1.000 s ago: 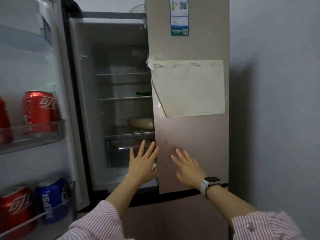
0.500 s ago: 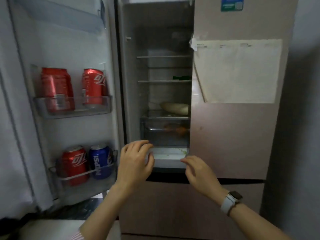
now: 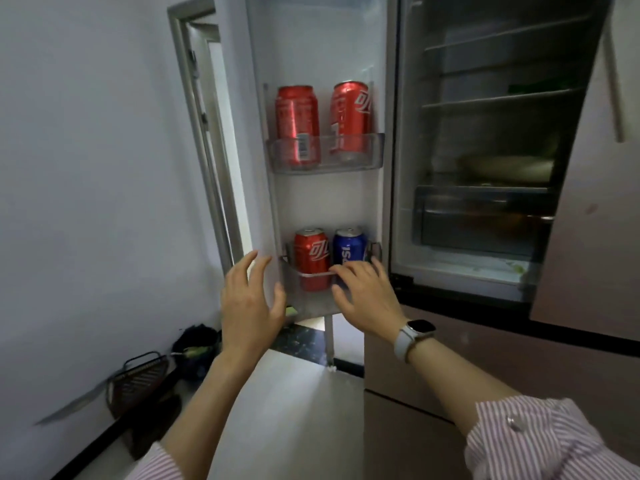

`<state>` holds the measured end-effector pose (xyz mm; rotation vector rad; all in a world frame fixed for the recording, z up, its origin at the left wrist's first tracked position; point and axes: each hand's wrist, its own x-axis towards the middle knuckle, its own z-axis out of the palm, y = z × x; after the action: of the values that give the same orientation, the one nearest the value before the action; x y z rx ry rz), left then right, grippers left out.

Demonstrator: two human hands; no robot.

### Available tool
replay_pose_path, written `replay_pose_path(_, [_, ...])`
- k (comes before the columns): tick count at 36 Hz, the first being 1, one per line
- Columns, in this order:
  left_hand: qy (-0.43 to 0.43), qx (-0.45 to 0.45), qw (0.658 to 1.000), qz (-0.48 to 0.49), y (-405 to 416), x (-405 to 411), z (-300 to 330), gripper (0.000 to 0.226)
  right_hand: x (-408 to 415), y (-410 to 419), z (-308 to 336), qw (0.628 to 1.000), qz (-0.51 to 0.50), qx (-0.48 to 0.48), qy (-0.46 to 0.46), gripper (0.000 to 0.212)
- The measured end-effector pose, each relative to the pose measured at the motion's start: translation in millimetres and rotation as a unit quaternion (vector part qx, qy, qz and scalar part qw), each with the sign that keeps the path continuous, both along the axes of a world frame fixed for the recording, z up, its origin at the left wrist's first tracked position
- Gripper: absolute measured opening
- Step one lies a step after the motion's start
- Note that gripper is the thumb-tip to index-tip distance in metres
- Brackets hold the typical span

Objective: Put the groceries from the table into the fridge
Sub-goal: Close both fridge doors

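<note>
Three cans (image 3: 297,124) in the door were red and one can (image 3: 349,249) was blue. The sleeves (image 3: 540,441) had pink and white stripes; the watch strap (image 3: 403,342) was white.

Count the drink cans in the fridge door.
4. Two red cans on the upper door shelf; one red can and one blue can on the lower. None look hidden.

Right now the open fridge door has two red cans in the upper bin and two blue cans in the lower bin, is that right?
Not quite. The head view shows the lower bin holding one red can and one blue can, not two blue. The upper bin does hold two red cans.
</note>
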<state>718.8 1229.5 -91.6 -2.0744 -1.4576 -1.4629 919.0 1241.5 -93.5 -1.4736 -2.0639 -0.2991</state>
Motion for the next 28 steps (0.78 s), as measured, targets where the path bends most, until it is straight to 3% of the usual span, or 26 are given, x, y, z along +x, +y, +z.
replay_pose_path(5, [-0.035,-0.011,0.999,-0.010,-2,2,3,0.061,21,-13,-3,0.998,0.017,-0.004,0.055,0.066])
replay_pose_path(8, [-0.050,-0.006,0.998,-0.023,-4,7,9,0.065,44,-26,-8,0.994,0.018,-0.001,0.109,0.054])
replay_pose_path(13, [-0.027,0.005,0.998,-0.059,-10,36,13,0.069,83,-52,-4,0.978,-0.030,0.012,0.204,0.050])
replay_pose_path(16, [-0.066,-0.003,0.995,-0.074,-11,65,13,0.070,104,-69,5,0.968,-0.052,0.050,0.242,0.047])
replay_pose_path(22, [-0.128,0.024,0.978,-0.162,-29,126,6,0.068,125,-94,19,0.966,-0.033,0.144,0.210,0.049])
replay_pose_path(28, [-0.088,0.087,0.952,-0.279,-43,157,0,0.055,146,-113,22,0.961,-0.041,0.217,0.163,0.045])
